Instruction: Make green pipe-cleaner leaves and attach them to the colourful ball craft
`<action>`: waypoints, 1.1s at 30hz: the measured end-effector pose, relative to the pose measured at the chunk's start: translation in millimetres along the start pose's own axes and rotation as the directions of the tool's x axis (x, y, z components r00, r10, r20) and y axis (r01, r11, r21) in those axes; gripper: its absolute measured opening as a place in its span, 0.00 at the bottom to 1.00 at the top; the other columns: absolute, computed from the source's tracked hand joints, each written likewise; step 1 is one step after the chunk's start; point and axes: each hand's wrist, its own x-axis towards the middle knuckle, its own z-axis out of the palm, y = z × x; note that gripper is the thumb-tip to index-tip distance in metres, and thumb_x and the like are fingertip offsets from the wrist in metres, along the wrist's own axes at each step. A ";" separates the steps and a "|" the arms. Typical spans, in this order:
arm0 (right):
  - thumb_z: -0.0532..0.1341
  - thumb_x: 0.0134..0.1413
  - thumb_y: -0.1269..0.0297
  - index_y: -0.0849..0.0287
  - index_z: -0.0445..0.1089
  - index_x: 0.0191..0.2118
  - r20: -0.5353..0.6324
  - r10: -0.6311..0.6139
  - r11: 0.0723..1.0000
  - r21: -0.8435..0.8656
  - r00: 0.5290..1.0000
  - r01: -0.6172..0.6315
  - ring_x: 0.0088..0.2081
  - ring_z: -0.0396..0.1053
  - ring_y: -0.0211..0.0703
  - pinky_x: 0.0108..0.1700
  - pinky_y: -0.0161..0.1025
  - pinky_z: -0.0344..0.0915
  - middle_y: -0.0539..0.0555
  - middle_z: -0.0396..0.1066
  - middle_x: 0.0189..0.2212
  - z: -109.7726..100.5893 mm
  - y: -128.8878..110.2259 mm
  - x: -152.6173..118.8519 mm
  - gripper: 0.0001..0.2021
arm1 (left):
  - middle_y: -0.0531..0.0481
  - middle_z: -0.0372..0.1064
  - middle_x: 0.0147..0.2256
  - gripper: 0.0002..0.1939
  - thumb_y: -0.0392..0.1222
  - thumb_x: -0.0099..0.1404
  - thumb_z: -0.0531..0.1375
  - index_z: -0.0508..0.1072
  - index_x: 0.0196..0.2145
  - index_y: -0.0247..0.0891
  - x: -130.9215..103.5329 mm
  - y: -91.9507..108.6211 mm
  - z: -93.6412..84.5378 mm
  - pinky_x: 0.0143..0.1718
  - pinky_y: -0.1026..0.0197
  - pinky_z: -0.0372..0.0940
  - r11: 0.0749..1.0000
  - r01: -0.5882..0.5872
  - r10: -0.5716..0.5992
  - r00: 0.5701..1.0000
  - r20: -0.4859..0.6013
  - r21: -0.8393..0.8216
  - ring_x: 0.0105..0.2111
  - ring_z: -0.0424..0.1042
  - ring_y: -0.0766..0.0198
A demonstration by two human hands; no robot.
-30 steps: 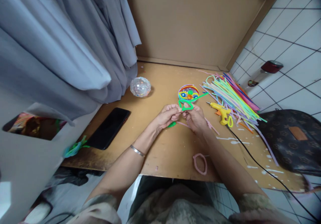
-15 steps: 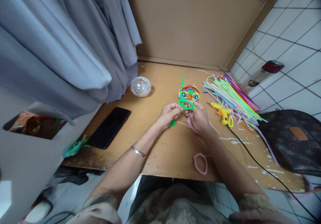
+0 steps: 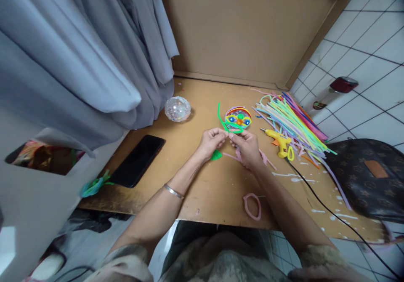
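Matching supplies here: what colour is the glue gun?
Yellow glue gun, clearest in the head view.

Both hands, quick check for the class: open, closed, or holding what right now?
Left hand: closed, fingers pinching the bent green pipe cleaner.
Right hand: closed, fingers pinching the same pipe cleaner.

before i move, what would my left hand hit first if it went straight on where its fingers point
Most likely your right hand, whose fingertips sit just beyond the left hand's, at the green pipe cleaner; the depth between them is unclear.
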 end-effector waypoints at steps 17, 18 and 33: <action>0.65 0.36 0.58 0.56 0.64 0.21 -0.194 -0.025 0.998 -0.053 0.981 0.015 0.18 0.47 0.29 0.22 0.34 0.44 0.41 0.57 0.14 0.5 19.0 10.1 0.10 | 0.59 0.62 0.17 0.10 0.44 0.49 0.65 0.70 0.25 0.36 2.5 -2.6 -0.5 0.21 0.68 0.52 0.992 -0.081 0.092 0.987 -0.131 0.092 0.17 0.57 0.73; 0.64 0.35 0.58 0.56 0.64 0.21 -0.211 -0.038 0.998 -0.057 0.977 0.026 0.18 0.48 0.30 0.23 0.34 0.45 0.41 0.57 0.15 0.7 20.4 10.4 0.09 | 0.58 0.64 0.19 0.11 0.44 0.48 0.65 0.70 0.27 0.36 2.7 -1.8 -0.1 0.21 0.68 0.54 0.993 -0.085 0.097 0.982 -0.163 0.079 0.18 0.60 0.73; 0.62 0.34 0.58 0.56 0.66 0.19 -0.143 -0.093 0.979 -0.194 0.985 0.064 0.19 0.49 0.32 0.24 0.35 0.48 0.42 0.56 0.13 7.1 12.6 1.0 0.08 | 0.60 0.67 0.19 0.15 0.34 0.44 0.62 0.67 0.33 0.38 5.1 -7.3 2.3 0.23 0.68 0.60 0.997 -0.080 0.076 0.979 -0.188 -0.016 0.19 0.65 0.71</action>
